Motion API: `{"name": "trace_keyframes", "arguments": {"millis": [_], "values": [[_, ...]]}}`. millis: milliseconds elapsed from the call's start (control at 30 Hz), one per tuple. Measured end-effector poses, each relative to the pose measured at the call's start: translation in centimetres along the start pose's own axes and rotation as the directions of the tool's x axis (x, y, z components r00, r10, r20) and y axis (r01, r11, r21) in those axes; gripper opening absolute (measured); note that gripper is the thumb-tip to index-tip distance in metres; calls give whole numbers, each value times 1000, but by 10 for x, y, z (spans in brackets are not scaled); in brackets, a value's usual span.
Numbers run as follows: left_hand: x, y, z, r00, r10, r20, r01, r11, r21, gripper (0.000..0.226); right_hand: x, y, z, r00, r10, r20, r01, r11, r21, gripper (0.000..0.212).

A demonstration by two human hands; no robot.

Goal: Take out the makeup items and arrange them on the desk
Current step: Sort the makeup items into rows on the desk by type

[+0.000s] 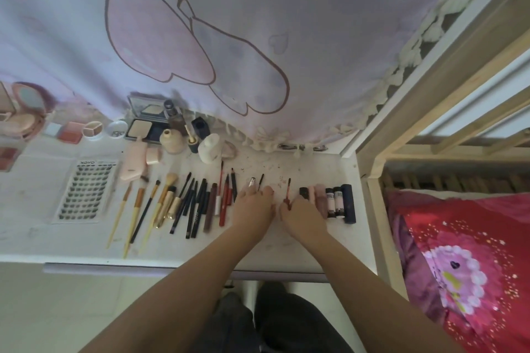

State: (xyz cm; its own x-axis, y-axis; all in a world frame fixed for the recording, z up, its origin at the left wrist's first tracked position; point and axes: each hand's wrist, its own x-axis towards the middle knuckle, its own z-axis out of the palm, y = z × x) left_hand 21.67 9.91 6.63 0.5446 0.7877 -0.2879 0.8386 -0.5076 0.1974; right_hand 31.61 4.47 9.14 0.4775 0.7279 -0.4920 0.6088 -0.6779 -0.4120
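Left hand [253, 206]: fingers curled over small applicators on the white desk [315, 163]; grip cannot be confirmed.
Right hand [304, 213]: pinches red lip applicator [287, 192], tip pointing away.
Brushes and pencils [183, 203]: row left of hands.
Lipstick tubes [335, 202]: upright, right of hands.

We see a pale cartoon-print curtain [200, 46] hanging behind the white tabletop [301, 163], a wooden bed frame [430, 89] right, pale floor [71, 309] below.
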Motion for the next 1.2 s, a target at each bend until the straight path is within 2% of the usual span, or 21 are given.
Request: {"name": "trace_keyframes", "arguments": {"millis": [233,367,467,533,600,733,867,933,1067,1200], "values": [[-2,-17,1,997,16,-76,-13,999,34,24,7,-16,25,996,-58,70,70,979,-189,36],[-2,-17,-4,992,34,-122,-31,999,25,22,11,-15,16,987,-97,127,125,965,-231,39],[0,-1,-13,987,70,-145,-74,997,-26,26,22,-2,-21,986,-168,-3,161,944,-288,31],[4,20,-13,987,119,-105,-121,993,-14,28,35,10,-45,982,-181,-53,159,945,-287,26],[9,43,-8,991,131,-22,-131,991,13,30,44,17,-58,984,-180,-22,166,946,-280,25],[21,62,1,996,22,89,-27,998,62,38,52,19,-55,982,-184,54,191,944,-268,22],[26,57,3,994,-52,92,41,993,114,34,55,17,-49,979,-194,70,205,953,-225,22],[25,53,1,997,-45,58,41,997,63,34,54,13,-49,976,-205,72,216,954,-209,29],[18,40,-12,995,73,-71,-75,997,-25,38,57,3,-62,964,-219,154,235,967,-95,43],[10,30,-35,998,69,-5,-67,948,-311,31,52,-2,-77,930,-299,214,295,954,54,38]]}}
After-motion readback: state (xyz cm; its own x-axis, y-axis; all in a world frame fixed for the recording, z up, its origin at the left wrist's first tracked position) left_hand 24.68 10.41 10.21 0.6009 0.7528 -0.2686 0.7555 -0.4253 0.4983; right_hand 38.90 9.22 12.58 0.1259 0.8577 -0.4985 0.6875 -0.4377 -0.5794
